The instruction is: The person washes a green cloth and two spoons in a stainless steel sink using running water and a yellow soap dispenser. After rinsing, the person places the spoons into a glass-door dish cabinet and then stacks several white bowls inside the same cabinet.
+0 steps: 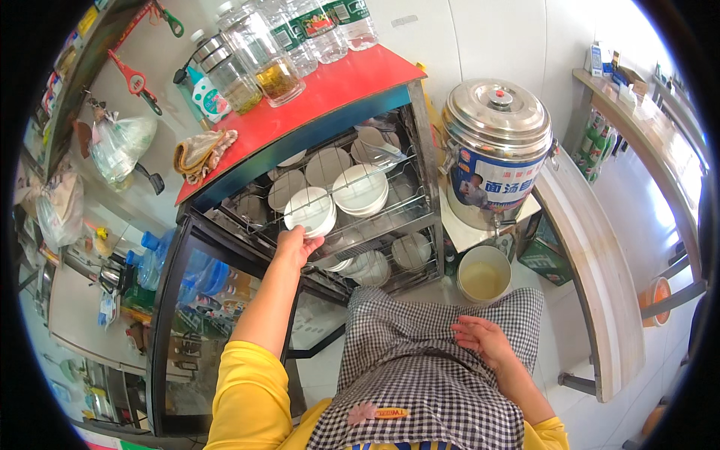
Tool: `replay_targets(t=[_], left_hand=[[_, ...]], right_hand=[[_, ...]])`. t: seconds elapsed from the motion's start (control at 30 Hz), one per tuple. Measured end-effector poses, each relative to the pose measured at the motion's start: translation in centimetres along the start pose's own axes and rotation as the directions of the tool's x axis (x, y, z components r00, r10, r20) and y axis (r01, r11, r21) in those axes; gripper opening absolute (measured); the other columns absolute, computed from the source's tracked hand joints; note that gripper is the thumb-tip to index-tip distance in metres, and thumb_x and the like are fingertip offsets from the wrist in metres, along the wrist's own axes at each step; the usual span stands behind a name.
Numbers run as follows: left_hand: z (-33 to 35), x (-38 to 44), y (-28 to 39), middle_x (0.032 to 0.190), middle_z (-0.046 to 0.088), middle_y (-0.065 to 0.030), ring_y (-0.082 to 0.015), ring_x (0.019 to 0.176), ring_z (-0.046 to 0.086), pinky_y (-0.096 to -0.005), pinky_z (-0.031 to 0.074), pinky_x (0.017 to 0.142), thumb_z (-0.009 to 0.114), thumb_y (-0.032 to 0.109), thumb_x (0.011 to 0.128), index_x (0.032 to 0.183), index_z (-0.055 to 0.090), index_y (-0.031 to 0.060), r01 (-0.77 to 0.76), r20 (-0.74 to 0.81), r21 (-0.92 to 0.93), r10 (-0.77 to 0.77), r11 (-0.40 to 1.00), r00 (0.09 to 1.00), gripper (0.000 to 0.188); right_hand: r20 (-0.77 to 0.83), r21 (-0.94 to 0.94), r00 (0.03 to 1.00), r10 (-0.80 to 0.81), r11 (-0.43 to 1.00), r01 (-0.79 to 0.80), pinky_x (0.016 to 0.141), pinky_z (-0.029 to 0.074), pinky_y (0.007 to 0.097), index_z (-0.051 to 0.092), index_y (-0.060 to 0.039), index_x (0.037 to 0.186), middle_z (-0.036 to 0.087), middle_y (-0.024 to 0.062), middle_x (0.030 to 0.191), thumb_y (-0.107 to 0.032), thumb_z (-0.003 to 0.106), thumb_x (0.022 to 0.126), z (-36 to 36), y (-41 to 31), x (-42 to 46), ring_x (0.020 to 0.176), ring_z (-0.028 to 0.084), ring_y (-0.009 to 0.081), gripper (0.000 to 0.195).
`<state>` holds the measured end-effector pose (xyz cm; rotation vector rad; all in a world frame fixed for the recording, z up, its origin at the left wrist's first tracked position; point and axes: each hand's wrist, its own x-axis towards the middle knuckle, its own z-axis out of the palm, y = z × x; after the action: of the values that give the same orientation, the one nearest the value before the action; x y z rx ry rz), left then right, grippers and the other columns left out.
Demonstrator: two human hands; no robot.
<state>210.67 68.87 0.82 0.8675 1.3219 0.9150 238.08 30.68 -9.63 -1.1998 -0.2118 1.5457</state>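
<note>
My left hand (pixel 297 245) grips the near edge of a small stack of white bowls (pixel 310 212), its thumb at the rim. The stack is at the front of the upper wire rack (pixel 360 220) in a dish cabinet (pixel 430 242). Beside it sits another stack of white bowls (pixel 360 188), with more bowls behind. A ladle-like utensil (pixel 382 147) lies at the rack's right. On the lower rack there are more bowls (pixel 368 267). My right hand (pixel 485 341) hovers above the checked apron (pixel 405 349), fingers loosely apart and holding nothing.
The cabinet's glass door (pixel 169 315) hangs open at left. Bottles and jars, including a glass jar of tea (pixel 278 81), crowd the red top (pixel 337 84). Rightward stand a steel insulated urn (pixel 498 152), a bucket of cloudy liquid (pixel 484 275) and a wooden bench (pixel 590 253).
</note>
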Motion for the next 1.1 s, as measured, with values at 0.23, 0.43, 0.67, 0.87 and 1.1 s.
replay_targets(t=[0.23, 0.43, 0.67, 0.87, 1.1], left_hand=[[0.2, -1.3, -0.3, 0.111, 0.060, -0.0211, -0.0325, 0.086, 0.067, -0.0411, 0.062, 0.073, 0.051, 0.013, 0.095, 0.118, 0.049, -0.0107, -0.018, -0.005, -0.009, 0.018, 1.000, 1.000, 0.033], [-1.9, -7.9, -8.8, 0.096, 0.063, -0.0107, -0.0225, 0.081, 0.066, -0.0358, 0.058, 0.074, 0.056, 0.013, 0.096, 0.122, 0.051, 0.0010, -0.234, 0.046, -0.030, 0.235, 0.972, 0.971, 0.029], [-2.2, 2.9, -19.1, 0.112, 0.050, -0.0246, -0.0430, 0.105, 0.060, -0.0552, 0.053, 0.095, 0.052, 0.010, 0.097, 0.121, 0.043, -0.0085, 0.324, -0.162, -0.499, -0.454, 0.804, 0.876, 0.031], [-3.9, 13.7, -24.1, 0.127, 0.052, -0.0169, -0.0401, 0.112, 0.057, -0.0571, 0.053, 0.090, 0.047, 0.011, 0.091, 0.126, 0.049, 0.0032, 0.221, -0.176, -0.604, -0.398, 0.766, 0.900, 0.035], [-3.3, 14.9, -24.5, 0.124, 0.061, -0.0118, -0.0350, 0.110, 0.061, -0.0544, 0.057, 0.086, 0.045, 0.012, 0.095, 0.125, 0.056, 0.0075, 0.168, -0.251, -0.641, -0.411, 0.749, 0.876, 0.032]], right_hand=[[-0.105, 0.067, 0.994, 0.026, 0.998, -0.019, 0.081, 0.056, 0.0292, 0.054, 0.0035, 0.127, 0.066, 0.0154, 0.115, -0.011, 0.044, 0.101, -2.1, 1.8, -0.1, 0.092, 0.066, 0.0184, 0.031], [-0.172, 0.205, 0.985, -0.007, 0.978, 0.043, 0.082, 0.057, 0.0313, 0.052, 0.0040, 0.128, 0.066, 0.0147, 0.112, -0.009, 0.042, 0.101, -3.6, 3.3, 0.1, 0.092, 0.066, 0.0190, 0.031], [-0.219, 0.203, 0.976, 0.021, 0.979, 0.025, 0.081, 0.058, 0.0341, 0.051, 0.0034, 0.127, 0.066, 0.0172, 0.112, -0.007, 0.043, 0.100, -4.4, 3.8, 0.0, 0.091, 0.067, 0.0231, 0.030], [-0.309, 0.247, 0.948, 0.074, 0.969, 0.005, 0.079, 0.059, 0.0356, 0.053, 0.0022, 0.125, 0.066, 0.0175, 0.110, -0.006, 0.044, 0.099, -4.4, 3.0, 0.3, 0.088, 0.067, 0.0239, 0.028], [-0.360, 0.251, 0.929, 0.089, 0.968, 0.005, 0.080, 0.058, 0.0345, 0.053, 0.0020, 0.124, 0.066, 0.0157, 0.109, -0.006, 0.045, 0.098, -4.1, 2.8, 0.5, 0.089, 0.066, 0.0223, 0.029]])
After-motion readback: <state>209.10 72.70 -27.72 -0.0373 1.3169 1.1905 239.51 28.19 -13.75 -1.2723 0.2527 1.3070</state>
